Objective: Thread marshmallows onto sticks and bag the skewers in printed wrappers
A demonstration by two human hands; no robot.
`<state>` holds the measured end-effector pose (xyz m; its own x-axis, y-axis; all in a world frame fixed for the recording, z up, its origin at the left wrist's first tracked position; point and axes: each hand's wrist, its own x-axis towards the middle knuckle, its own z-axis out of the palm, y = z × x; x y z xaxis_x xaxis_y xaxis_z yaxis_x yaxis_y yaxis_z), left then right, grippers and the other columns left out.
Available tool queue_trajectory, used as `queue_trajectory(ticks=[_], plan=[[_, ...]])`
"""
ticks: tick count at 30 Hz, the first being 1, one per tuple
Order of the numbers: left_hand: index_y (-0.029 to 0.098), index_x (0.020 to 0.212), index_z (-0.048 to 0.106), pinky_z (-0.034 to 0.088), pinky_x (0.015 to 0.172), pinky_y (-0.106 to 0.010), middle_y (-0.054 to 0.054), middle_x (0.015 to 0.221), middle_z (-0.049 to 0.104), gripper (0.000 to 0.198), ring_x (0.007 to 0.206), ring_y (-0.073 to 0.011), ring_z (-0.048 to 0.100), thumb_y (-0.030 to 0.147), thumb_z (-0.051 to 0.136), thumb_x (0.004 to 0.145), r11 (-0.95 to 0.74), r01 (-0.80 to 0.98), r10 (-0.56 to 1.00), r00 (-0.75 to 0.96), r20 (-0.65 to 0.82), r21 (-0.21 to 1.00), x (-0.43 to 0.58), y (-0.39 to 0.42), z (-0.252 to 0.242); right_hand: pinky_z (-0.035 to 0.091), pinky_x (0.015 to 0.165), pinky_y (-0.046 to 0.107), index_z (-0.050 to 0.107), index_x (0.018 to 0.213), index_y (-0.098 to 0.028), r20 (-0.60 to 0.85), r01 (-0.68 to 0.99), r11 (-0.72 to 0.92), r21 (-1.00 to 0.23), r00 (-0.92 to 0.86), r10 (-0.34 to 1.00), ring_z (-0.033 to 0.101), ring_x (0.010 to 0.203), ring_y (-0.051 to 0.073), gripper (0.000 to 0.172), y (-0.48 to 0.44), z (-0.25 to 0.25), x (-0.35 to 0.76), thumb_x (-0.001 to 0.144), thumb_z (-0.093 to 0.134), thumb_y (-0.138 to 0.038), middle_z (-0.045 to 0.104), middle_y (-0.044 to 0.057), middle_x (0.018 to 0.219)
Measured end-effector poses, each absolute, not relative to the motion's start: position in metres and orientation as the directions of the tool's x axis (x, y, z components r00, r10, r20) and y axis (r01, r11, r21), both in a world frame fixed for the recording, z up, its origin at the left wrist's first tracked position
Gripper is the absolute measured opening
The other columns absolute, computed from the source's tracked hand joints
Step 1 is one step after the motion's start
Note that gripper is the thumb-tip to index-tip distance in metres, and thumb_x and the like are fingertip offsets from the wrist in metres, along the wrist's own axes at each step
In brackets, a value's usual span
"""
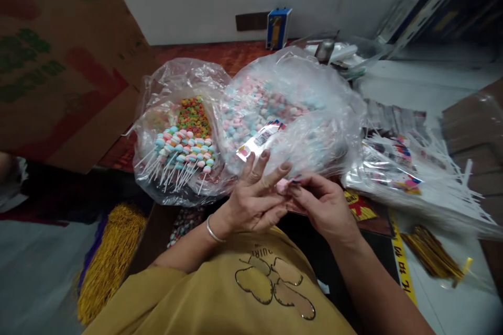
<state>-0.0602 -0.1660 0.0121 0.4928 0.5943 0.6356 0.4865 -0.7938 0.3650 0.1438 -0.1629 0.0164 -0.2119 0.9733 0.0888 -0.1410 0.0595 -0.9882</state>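
Observation:
My left hand (253, 196) has its upper fingers stretched apart. Between its lower fingers and my right hand (324, 204) is a small pink marshmallow candy (282, 186), partly hidden. The right thumb and forefinger pinch at its right side, where something small and dark shows. Just beyond the left fingertips, a printed packet (257, 140) rests against a large clear bag (291, 99) of pink, blue and white candies. Further left, marshmallow skewers (184, 154) on white sticks lie on an open clear bag (145, 183), beside small orange and green candies (194, 115).
A large cardboard box (66, 52) stands at the left. White sticks (451, 183) and printed packets (396, 159) lie at the right, near a bundle of golden ties (432, 254). A yellow tassel bundle (112, 261) hangs low left. A blue box (278, 29) stands by the wall.

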Motion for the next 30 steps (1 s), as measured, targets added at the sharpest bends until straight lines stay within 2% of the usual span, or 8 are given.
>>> queue_trajectory(ticks=[4,9,13,15,17,20,25,30], plan=[[0.029,0.109,0.076,0.025,0.125,-0.068,-0.006,0.150,0.059,0.020,0.158,-0.0341,0.026,0.023,0.067,0.093,-0.688,0.604,0.662,0.294,0.690,0.402,-0.083,-0.164,-0.003,0.052,0.065,0.029,0.071,0.088,-0.026,0.318,-0.108,0.300,-0.948,-0.256,0.913,0.063,0.071,0.017,0.014,-0.166,0.031,0.127,0.088,0.076,-0.039,0.068,0.001,0.082],[0.029,0.114,0.078,0.054,0.110,-0.057,-0.006,0.153,0.057,0.025,0.142,-0.0309,0.055,0.038,0.058,0.101,-0.494,0.359,0.870,0.188,0.457,0.792,-0.133,-0.189,0.010,0.048,0.067,0.028,0.069,0.081,-0.022,0.321,-0.018,0.435,-0.900,-0.703,0.635,0.062,0.071,0.015,0.010,-0.158,0.028,0.062,0.090,0.066,-0.021,0.070,0.001,0.081],[0.025,0.074,0.079,0.058,0.104,-0.057,-0.006,0.137,0.070,0.029,0.124,-0.0322,0.069,0.047,0.070,0.092,-0.287,0.200,0.954,-0.033,0.299,0.937,-0.188,-0.248,0.029,0.047,0.066,0.027,0.061,0.076,-0.021,0.335,-0.080,0.418,-0.905,-0.740,0.583,0.058,0.069,0.014,0.016,-0.169,0.002,-0.018,0.091,0.061,-0.020,0.064,-0.001,0.073],[0.025,0.063,0.077,0.058,0.104,-0.058,-0.007,0.115,0.079,0.035,0.112,-0.0311,0.074,0.045,0.072,0.091,-0.278,0.223,0.936,-0.156,0.316,0.934,-0.212,-0.282,0.038,0.052,0.079,0.030,0.064,0.088,-0.021,0.422,-0.174,0.462,-0.870,-0.746,0.515,0.064,0.085,0.017,0.011,-0.183,-0.012,-0.060,0.095,0.057,-0.021,0.070,0.003,0.091],[0.026,0.061,0.076,0.054,0.109,-0.060,-0.007,0.102,0.081,0.032,0.103,-0.0294,0.077,0.038,0.074,0.090,-0.302,0.327,0.882,-0.262,0.393,0.896,-0.228,-0.310,0.045,0.052,0.094,0.033,0.066,0.103,-0.019,0.366,-0.136,0.553,-0.822,-0.871,0.329,0.065,0.107,0.019,0.015,-0.198,-0.025,-0.096,0.100,0.051,-0.018,0.070,0.009,0.114],[0.028,0.074,0.080,0.058,0.103,-0.057,-0.005,0.099,0.081,0.020,0.097,-0.0273,0.077,0.025,0.070,0.091,-0.298,0.393,0.849,-0.308,0.430,0.870,-0.237,-0.331,0.049,0.054,0.089,0.034,0.065,0.114,-0.018,0.080,-0.008,0.726,-0.688,-0.995,0.064,0.067,0.110,0.023,0.019,-0.211,-0.044,-0.129,0.099,0.054,-0.016,0.065,0.013,0.123],[0.026,0.098,0.081,0.060,0.096,-0.051,-0.008,0.104,0.079,0.015,0.099,-0.0284,0.075,0.024,0.069,0.091,-0.265,0.289,0.918,-0.217,0.333,0.920,-0.224,-0.306,0.037,0.053,0.074,0.030,0.072,0.099,-0.016,-0.078,0.119,0.732,-0.671,-0.993,0.091,0.071,0.089,0.023,0.010,-0.195,-0.054,-0.097,0.090,0.070,-0.020,0.074,0.011,0.104],[0.025,0.106,0.079,0.060,0.094,-0.043,-0.011,0.111,0.078,0.019,0.105,-0.0275,0.074,0.023,0.069,0.090,-0.276,0.245,0.945,0.247,0.215,0.929,-0.183,-0.232,0.023,0.047,0.071,0.027,0.077,0.096,-0.022,-0.120,0.289,0.652,-0.701,-0.949,0.291,0.069,0.083,0.019,0.010,-0.167,-0.030,0.024,0.091,0.070,-0.027,0.077,0.004,0.097]])
